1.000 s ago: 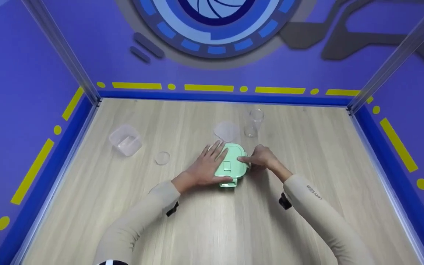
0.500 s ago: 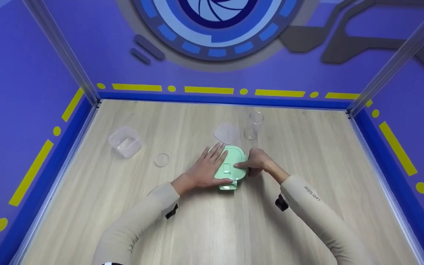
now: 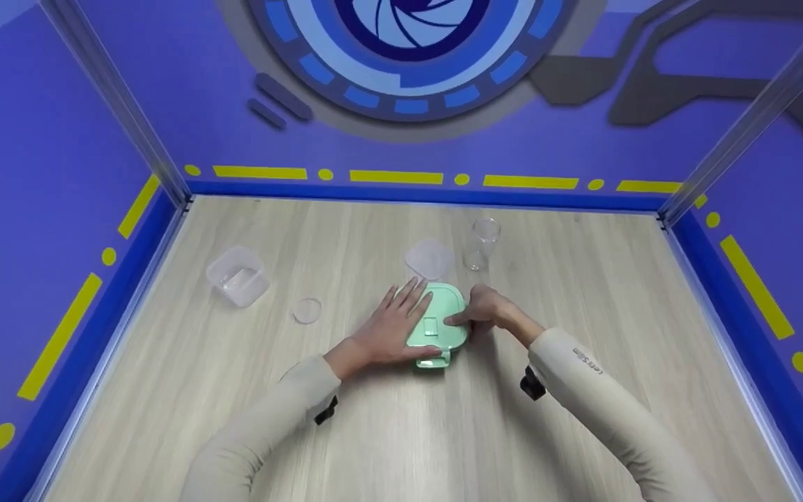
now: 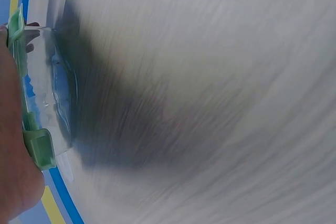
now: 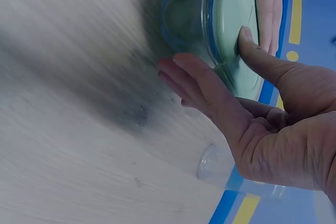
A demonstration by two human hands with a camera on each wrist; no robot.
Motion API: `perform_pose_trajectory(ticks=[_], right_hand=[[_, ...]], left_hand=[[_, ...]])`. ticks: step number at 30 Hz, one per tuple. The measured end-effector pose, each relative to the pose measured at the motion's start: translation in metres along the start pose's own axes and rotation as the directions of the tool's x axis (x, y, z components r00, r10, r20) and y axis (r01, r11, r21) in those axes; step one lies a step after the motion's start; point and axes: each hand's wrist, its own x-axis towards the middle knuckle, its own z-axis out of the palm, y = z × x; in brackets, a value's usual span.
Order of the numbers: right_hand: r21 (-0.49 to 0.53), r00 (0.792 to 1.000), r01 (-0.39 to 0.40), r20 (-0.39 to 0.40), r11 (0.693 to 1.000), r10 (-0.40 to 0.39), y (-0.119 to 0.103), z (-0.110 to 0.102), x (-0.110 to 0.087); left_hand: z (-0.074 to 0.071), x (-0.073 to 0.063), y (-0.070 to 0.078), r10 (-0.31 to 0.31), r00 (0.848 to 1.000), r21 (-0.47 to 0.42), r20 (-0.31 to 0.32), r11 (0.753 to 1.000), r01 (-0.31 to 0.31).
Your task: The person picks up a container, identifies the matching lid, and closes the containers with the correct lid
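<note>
A glass food container (image 4: pixel 43 77) with a mint green lid (image 3: pixel 446 301) sits mid-table. My left hand (image 3: pixel 393 329) lies flat across the lid's left part, fingers spread and thumb along the near edge. Just past that thumb the near clip (image 3: pixel 433 362) sticks outward. From the right, my right hand (image 3: pixel 491 307) holds the lid's edge: its thumb (image 5: pixel 256 56) presses on top, while the fingers (image 5: pixel 205 85) are at the side clip (image 5: pixel 227 77). That clip is partly hidden behind the fingers in the right wrist view.
Behind the container lie a translucent flat lid (image 3: pixel 429 258) and an upright clear glass (image 3: pixel 483 244). To the left are a small clear round disc (image 3: pixel 307 311) and a translucent square tub (image 3: pixel 238 276). Blue panels (image 3: pixel 401 150) wall the table's back and sides.
My right hand has shifted slightly left, its thumb further in over the lid, and the right side clip no longer shows in the head view. The left hand stays pressed on the lid.
</note>
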Motion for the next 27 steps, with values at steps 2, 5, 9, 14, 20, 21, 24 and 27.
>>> perform_pose_trajectory(ticks=[2,5,9,14,20,21,24,27], right_hand=[[0.001,1.000,-0.009,0.003,1.000,0.009,0.002,0.000,0.000],[-0.008,1.000,-0.020,0.012,1.000,0.020,0.002,-0.001,0.000],[-0.043,1.000,-0.022,0.009,0.999,0.022,0.001,-0.002,0.002],[-0.021,0.997,-0.022,0.072,1.000,0.023,0.009,-0.005,0.008],[0.072,0.985,-0.091,0.152,0.993,0.079,0.009,-0.007,0.005],[0.074,0.985,-0.090,0.157,0.993,0.077,0.009,-0.007,0.005],[0.071,0.986,-0.084,0.152,0.994,0.072,0.010,-0.007,0.007],[0.070,0.986,-0.080,0.154,0.994,0.069,0.010,-0.007,0.007]], left_hand=[[0.001,0.000,0.001,0.001,1.000,0.005,0.001,1.000,-0.001],[0.002,0.000,0.001,0.000,1.000,0.014,0.004,1.000,0.000],[0.001,-0.001,0.001,0.005,1.000,0.012,-0.006,1.000,-0.005],[0.002,-0.001,0.002,0.015,1.000,0.002,-0.023,1.000,-0.015],[0.003,0.000,0.002,0.010,1.000,0.005,-0.018,1.000,-0.010],[0.003,0.000,0.001,0.009,1.000,0.005,-0.016,1.000,-0.009],[0.004,0.000,0.001,0.006,1.000,0.004,-0.021,1.000,-0.006],[0.003,0.000,0.001,0.006,1.000,0.007,-0.026,1.000,-0.006]])
